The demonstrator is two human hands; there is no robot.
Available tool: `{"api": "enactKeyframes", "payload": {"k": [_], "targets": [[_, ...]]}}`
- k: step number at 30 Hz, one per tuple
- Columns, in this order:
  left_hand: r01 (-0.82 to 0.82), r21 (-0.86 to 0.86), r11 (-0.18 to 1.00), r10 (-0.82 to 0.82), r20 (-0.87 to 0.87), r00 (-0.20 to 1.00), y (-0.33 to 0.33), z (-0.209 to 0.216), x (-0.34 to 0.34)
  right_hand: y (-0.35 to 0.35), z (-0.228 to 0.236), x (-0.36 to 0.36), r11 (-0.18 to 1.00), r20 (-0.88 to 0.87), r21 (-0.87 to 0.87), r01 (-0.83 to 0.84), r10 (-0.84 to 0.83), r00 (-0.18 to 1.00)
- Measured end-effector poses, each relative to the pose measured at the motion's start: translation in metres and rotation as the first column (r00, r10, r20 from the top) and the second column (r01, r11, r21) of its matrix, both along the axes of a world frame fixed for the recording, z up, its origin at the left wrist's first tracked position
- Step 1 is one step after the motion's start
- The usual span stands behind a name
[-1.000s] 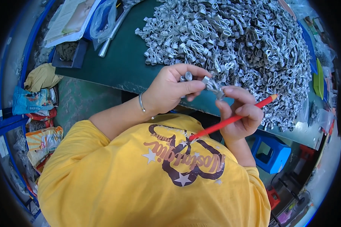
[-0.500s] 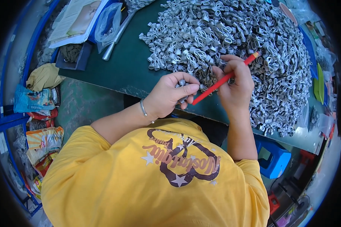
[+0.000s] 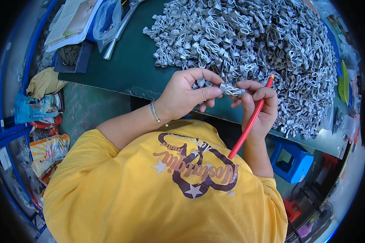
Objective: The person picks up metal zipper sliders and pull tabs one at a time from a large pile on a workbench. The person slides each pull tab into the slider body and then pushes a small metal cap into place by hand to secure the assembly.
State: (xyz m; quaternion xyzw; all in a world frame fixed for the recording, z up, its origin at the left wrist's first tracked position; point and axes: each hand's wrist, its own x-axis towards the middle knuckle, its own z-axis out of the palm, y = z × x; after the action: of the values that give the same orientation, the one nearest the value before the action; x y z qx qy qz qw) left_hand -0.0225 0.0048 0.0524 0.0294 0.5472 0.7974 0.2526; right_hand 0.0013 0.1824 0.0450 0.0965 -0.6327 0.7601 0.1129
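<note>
While the left hand (image 3: 180, 95) pinches one end of the looped silver piece (image 3: 231, 90), more pieces (image 3: 200, 83) tucked behind its fingers, the right hand (image 3: 264, 112), red stick (image 3: 245, 130) in its grip, now holds the other, long axis running crosswise between them near the bench (image 3: 121, 73) edge.

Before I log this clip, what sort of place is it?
Probably a workshop: a heap of ribbed grey looped fittings on a green-topped worktable, with a blue plastic stool nearby.

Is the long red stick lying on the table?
No, the red stick is held in the person's right hand, slanting down in front of the yellow shirt.
</note>
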Motion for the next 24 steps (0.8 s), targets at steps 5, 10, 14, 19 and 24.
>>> {"api": "enactKeyframes", "payload": {"k": [5,10,14,19,24], "targets": [[-0.041,-0.073,0.996,0.018,-0.287,0.958,0.002,0.001,0.006,0.005,-0.014,0.004,1.0,-0.049,0.007,-0.024,0.024,0.998],[-0.024,-0.085,0.996,-0.003,-0.307,0.952,0.001,0.0,0.004,-0.002,-0.015,0.008,0.993,-0.239,0.083,0.088,-0.066,0.969],[-0.029,-0.017,0.999,0.025,-0.221,0.975,0.003,-0.002,0.006,0.0,-0.013,0.008,0.973,-0.409,0.155,0.17,-0.093,0.908],[-0.007,0.27,0.963,-0.038,0.161,0.986,0.0,-0.001,0.005,0.002,0.002,0.005,0.948,-0.515,0.296,0.118,0.055,0.855],[0.087,0.502,0.86,-0.316,0.391,0.865,-0.047,-0.031,0.015,0.013,0.003,-0.008,0.807,-0.47,0.464,0.365,-0.124,0.874]]}}
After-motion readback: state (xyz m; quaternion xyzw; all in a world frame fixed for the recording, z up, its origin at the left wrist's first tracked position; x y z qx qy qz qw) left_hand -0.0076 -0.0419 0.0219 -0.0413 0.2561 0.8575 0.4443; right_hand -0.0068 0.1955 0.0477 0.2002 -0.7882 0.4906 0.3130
